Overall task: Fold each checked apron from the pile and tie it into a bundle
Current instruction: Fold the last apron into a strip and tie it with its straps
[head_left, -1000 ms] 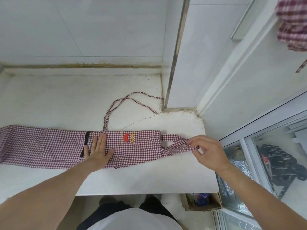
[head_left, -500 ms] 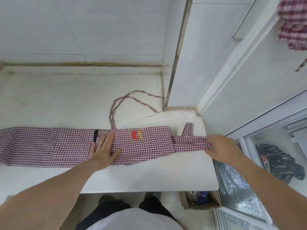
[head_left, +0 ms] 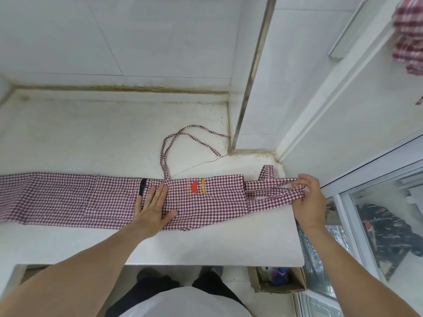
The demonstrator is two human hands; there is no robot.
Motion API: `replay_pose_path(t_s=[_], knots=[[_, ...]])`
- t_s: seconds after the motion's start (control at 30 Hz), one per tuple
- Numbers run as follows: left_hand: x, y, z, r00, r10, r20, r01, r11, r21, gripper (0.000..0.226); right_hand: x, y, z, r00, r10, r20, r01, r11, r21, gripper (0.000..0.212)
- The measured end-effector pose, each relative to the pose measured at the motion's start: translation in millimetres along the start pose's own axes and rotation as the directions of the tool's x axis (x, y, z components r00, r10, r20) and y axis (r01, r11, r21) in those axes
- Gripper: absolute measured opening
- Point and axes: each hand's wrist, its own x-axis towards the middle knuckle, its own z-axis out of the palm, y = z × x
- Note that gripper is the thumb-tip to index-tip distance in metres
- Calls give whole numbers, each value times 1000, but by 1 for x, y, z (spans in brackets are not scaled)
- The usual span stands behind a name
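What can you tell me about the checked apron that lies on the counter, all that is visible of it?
The checked apron is thin red-and-white gingham cloth, folded lengthwise into a long narrow strip lying flat across the white counter; its left end runs out of view. A red and yellow logo and a black tab show on top. Two thin ties loop loosely toward the wall. The left hand presses flat on its middle; the right hand pinches the neck strap at the counter's right edge.
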Motion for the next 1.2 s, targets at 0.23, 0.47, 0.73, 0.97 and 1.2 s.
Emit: replay_pose_path(t_s=[0.23,0.47,0.73,0.97,1.2], knots=[[3,-1,3,1000,-6,-14,6,1000,20,108,8,-10,0,954,299,-28,-255,855,452,61],[3,2,2,999,-50,-1,50,998,29,87,21,-16,-35,960,158,233,-202,963,180,59],[2,4,0,998,-59,12,58,998,34,90,21,15,-55,867,-234,439,403,849,-342,33],[3,7,0,997,-70,18,70,998,10,85,23,40,-47,835,337,434,-210,926,-315,18],[0,10,0,997,-77,11,77,997,-12,86,31,40,-57,744,386,546,-458,889,-3,54]])
